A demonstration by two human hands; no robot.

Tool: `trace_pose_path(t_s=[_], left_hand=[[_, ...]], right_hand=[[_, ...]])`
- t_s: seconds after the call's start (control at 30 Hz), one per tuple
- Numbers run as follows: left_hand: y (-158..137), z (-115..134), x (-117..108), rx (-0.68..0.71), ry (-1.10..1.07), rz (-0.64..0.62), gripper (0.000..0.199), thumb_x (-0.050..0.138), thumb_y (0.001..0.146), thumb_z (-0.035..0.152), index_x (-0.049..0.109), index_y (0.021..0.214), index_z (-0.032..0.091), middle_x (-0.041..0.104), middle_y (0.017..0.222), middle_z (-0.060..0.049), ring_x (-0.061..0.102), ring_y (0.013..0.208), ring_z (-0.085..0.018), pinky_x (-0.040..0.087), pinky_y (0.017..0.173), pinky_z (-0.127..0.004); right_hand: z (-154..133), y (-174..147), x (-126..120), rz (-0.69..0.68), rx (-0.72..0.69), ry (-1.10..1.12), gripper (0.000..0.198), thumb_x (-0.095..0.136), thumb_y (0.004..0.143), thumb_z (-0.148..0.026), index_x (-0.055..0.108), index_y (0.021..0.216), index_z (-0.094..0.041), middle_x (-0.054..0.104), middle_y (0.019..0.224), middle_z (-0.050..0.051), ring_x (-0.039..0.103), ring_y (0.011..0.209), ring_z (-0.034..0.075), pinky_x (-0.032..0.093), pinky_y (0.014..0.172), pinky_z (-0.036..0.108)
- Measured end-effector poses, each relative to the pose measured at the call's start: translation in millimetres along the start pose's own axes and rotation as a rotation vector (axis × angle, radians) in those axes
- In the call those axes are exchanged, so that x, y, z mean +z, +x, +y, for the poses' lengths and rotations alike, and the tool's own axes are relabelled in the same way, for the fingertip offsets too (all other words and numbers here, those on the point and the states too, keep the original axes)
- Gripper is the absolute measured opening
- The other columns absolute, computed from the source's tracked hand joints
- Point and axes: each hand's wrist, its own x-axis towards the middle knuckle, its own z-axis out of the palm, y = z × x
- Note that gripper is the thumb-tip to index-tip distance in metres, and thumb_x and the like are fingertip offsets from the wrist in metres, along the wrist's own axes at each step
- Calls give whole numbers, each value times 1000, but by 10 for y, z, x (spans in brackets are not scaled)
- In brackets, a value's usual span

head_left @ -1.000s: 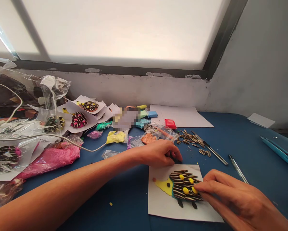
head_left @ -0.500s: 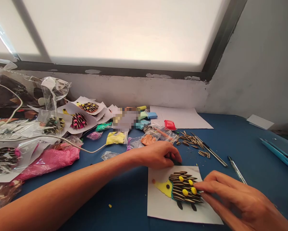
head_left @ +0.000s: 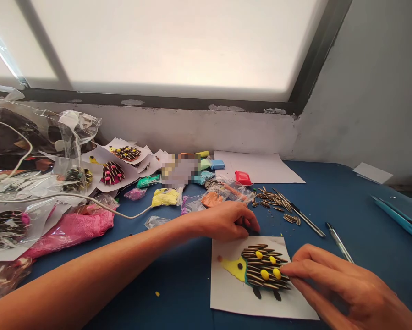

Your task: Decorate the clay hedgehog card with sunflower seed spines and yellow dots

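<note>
A white card (head_left: 226, 293) bears a hedgehog picture (head_left: 266, 266) with a yellow clay face, a dark eye, an orange nose tip and spines of striped sunflower seeds. Yellow clay balls (head_left: 265, 274) dot the spines. My right hand (head_left: 343, 284) is at the hedgehog's right edge, thumb and forefinger pinched together at the spines beside a yellow ball. What lies between those fingertips is too small to make out. At the card's top edge, my left hand (head_left: 231, 221) rests with its fingers curled under; its palm side is hidden.
Loose sunflower seeds (head_left: 269, 199) lie beyond the card, beside a metal-ended tool (head_left: 307, 220) and a pen (head_left: 339, 243). Bagged clay (head_left: 166, 197) and a red packet (head_left: 243, 178) lie farther back. Finished hedgehog cards (head_left: 114, 169) and a pink cloth (head_left: 75, 231) are left.
My right fingertips have shifted slightly right, off the yellow ball they were closest to. The pale sliver seen between them before no longer shows. My left hand has stayed in place.
</note>
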Motion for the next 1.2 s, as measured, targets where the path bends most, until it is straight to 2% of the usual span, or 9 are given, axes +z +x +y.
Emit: trace_pose_path(t_s=[0.13,0.23,0.33,0.47,0.6,0.73,0.87,1.07,1.2], left_hand=[[2,12,-4,0,7,-1,34,57,76,8,71,107,15,68,98,-5,59,86,-14,45,69,-22],[3,31,-4,-12,2,-4,34,56,76,7,71,106,15,68,99,-5,60,86,-14,46,70,-22],[-3,56,-16,-22,3,-5,33,57,76,7,71,105,15,68,99,-5,60,85,-14,46,69,-22],[-35,104,-88,-42,78,-5,30,57,78,11,70,105,15,68,93,-5,59,80,-14,44,65,-22],[-78,140,-196,-118,260,-57,18,60,77,19,70,92,17,69,83,-3,57,71,-15,38,60,-24],[-102,159,-247,-188,342,-105,13,59,74,21,68,81,18,70,81,-3,56,70,-16,36,57,-25],[-108,177,-239,-180,379,-129,13,54,73,17,67,73,18,68,75,-3,54,66,-16,34,56,-27],[-108,143,-238,-159,357,-105,13,52,75,16,65,75,18,68,78,-3,55,69,-15,34,59,-27],[-68,81,-202,-138,275,7,15,53,79,16,66,85,19,70,86,-2,58,75,-16,37,63,-26]], right_hand=[[26,-16,0,73,18,-45,15,58,91,-32,70,98,-28,68,83,2,66,66,13,52,56,19],[72,-32,-31,154,151,-144,20,56,90,-42,70,93,-28,70,78,1,64,58,14,51,49,22],[128,-20,-67,170,258,-232,25,55,88,-47,69,83,-28,72,73,0,64,52,15,50,45,24],[199,44,-80,107,327,-238,27,52,87,-45,72,79,-28,76,77,1,70,60,19,54,51,27],[220,179,-101,52,411,-177,30,51,85,-45,74,83,-27,78,82,3,72,67,21,56,58,29],[147,393,-146,-115,462,-122,38,43,89,-49,71,77,-26,74,70,1,67,58,19,49,52,28],[75,554,-138,-221,469,-100,36,44,90,-46,63,68,-24,70,65,1,62,58,18,43,52,27],[173,547,-111,-199,490,-90,38,38,92,-45,58,69,-23,68,67,2,60,61,18,42,55,28],[310,502,-110,-180,554,-77,39,37,90,-49,57,69,-24,68,66,2,60,61,19,42,54,29]])
